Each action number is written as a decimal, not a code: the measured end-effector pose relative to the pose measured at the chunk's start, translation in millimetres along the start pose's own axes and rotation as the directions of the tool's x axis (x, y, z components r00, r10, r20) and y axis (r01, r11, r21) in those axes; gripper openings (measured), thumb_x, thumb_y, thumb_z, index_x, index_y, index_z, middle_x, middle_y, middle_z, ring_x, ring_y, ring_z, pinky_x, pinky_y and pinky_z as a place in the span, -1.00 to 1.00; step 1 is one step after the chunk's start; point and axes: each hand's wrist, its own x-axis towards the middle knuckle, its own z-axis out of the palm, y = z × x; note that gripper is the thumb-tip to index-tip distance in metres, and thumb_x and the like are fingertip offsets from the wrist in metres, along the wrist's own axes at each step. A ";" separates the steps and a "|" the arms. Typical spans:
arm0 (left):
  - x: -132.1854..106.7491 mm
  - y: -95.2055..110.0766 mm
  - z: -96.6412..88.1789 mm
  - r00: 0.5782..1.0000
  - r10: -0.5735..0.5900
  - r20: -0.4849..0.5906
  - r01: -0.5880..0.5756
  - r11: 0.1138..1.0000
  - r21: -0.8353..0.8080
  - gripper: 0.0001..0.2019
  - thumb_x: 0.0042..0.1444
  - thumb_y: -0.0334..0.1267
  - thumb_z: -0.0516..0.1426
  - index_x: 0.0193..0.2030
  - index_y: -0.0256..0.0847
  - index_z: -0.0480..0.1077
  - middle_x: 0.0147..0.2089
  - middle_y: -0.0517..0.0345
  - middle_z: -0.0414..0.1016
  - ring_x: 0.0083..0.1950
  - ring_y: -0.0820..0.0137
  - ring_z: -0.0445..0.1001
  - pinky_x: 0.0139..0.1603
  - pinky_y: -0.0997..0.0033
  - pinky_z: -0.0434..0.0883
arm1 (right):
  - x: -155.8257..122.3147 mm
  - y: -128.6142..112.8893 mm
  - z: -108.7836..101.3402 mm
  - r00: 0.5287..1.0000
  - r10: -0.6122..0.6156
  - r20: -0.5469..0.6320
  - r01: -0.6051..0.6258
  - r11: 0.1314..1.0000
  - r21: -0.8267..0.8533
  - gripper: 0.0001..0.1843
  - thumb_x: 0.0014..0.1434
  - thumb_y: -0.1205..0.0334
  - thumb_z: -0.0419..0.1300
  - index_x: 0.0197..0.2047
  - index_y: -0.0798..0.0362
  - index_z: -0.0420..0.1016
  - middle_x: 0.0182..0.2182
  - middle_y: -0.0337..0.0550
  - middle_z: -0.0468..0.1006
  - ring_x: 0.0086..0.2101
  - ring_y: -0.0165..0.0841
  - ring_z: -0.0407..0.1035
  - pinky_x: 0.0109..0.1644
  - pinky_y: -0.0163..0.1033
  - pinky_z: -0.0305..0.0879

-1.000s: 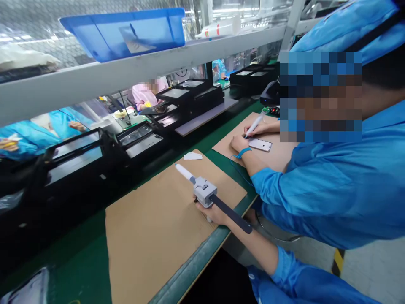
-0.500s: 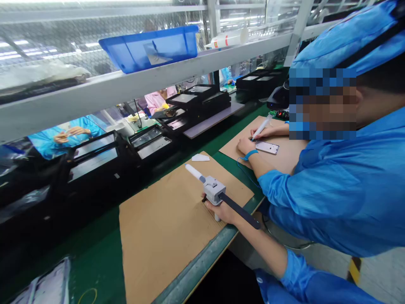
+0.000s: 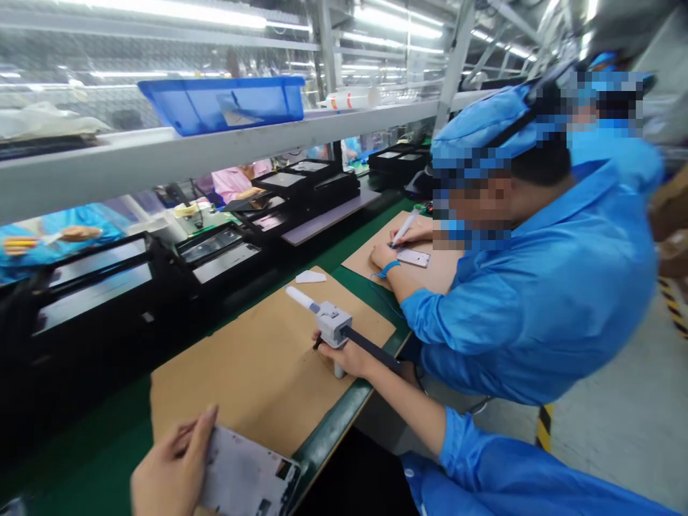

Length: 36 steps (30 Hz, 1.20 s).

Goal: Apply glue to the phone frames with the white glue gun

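In the lower left, my left hand (image 3: 175, 459) pinches the edge of a flat whitish phone frame (image 3: 244, 469) with dark square cutouts. The frame is tilted above the near edge of a brown cardboard sheet (image 3: 231, 373). My right hand (image 3: 349, 358) is wrapped around the handle of a grey dispensing gun (image 3: 333, 326). A white nozzle-like tube points forward from the gun, and a dark bar runs back over my wrist. Beyond the tube a small white flat piece (image 3: 310, 276) lies at the cardboard's far edge.
To the right sits a co-worker in blue (image 3: 484, 315), with a white pen-like tool (image 3: 405, 228) over a phone part (image 3: 413, 257) on another cardboard sheet (image 3: 355, 260). Black trays (image 3: 153, 294) line the bench's far side. Above, a blue bin (image 3: 215, 107) stands on a shelf.
My left hand has come into view at the lower left with the phone frame. The view has turned, shifting the scene leftward; my right hand still holds the dispensing gun.
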 end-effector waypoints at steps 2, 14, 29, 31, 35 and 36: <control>25.7 26.2 41.1 0.991 0.031 0.129 -0.022 0.997 -0.070 -0.31 0.12 0.64 0.11 -0.32 0.03 0.59 -0.30 0.01 0.79 -0.15 -0.17 0.82 -0.25 0.02 0.72 | 3.6 0.7 -0.1 1.000 -0.015 0.003 0.015 1.000 -0.002 -0.60 0.42 -0.03 0.35 0.22 -0.09 0.74 0.28 -0.19 0.74 0.41 -0.20 0.58 0.83 0.15 0.25; 56.6 0.4 128.2 0.838 0.435 0.330 -0.451 0.892 -0.029 -0.17 0.36 0.42 0.09 0.47 -0.18 0.58 0.58 -0.27 0.61 0.63 -0.27 0.55 0.67 -0.33 0.49 | 10.2 4.8 -6.7 0.998 -0.061 0.020 0.059 0.995 0.077 -0.54 0.37 -0.17 0.38 0.14 -0.05 0.77 0.20 -0.12 0.76 0.32 -0.18 0.63 0.70 0.03 0.45; 13.1 6.1 114.6 0.607 0.467 0.643 -0.580 0.813 -0.043 -0.03 0.49 0.43 0.18 0.86 -0.02 0.21 0.89 0.01 0.08 0.93 -0.25 -0.10 0.87 -0.57 -0.11 | -32.2 -23.8 -45.1 0.981 0.183 0.058 -0.191 0.958 0.212 -0.28 0.05 -0.22 0.58 0.20 -0.06 0.71 0.29 -0.08 0.73 0.37 -0.10 0.60 0.74 0.06 0.43; 7.6 6.5 117.7 0.610 0.509 0.607 -0.582 0.808 -0.093 -0.01 0.46 0.44 0.23 0.84 -0.04 0.26 0.85 -0.08 0.21 0.89 -0.28 0.02 0.86 -0.60 -0.11 | -55.7 -30.3 -53.2 0.974 0.221 0.047 -0.226 0.946 0.234 -0.32 0.07 -0.15 0.58 0.19 -0.05 0.68 0.29 -0.07 0.71 0.38 -0.09 0.60 0.70 0.08 0.48; -6.9 9.2 128.4 0.664 0.587 0.464 -0.597 0.789 -0.145 -0.08 0.46 0.43 0.25 0.71 -0.18 0.44 0.69 -0.27 0.45 0.72 -0.22 0.33 0.83 -0.54 -0.02 | -122.3 -33.8 -73.4 0.977 0.212 -0.008 -0.206 0.959 0.197 -0.47 0.24 -0.17 0.46 0.15 -0.07 0.60 0.16 0.03 0.69 0.25 -0.06 0.65 0.53 0.26 0.62; -9.7 10.1 130.3 0.670 0.598 0.440 -0.599 0.786 -0.156 -0.10 0.47 0.43 0.25 0.68 -0.20 0.47 0.65 -0.27 0.49 0.68 -0.20 0.37 0.83 -0.49 0.02 | -133.3 -33.6 -81.2 0.980 0.199 -0.020 -0.195 0.972 0.135 -0.51 0.29 -0.22 0.39 0.10 -0.07 0.59 0.07 0.05 0.68 0.16 -0.07 0.66 0.47 0.29 0.64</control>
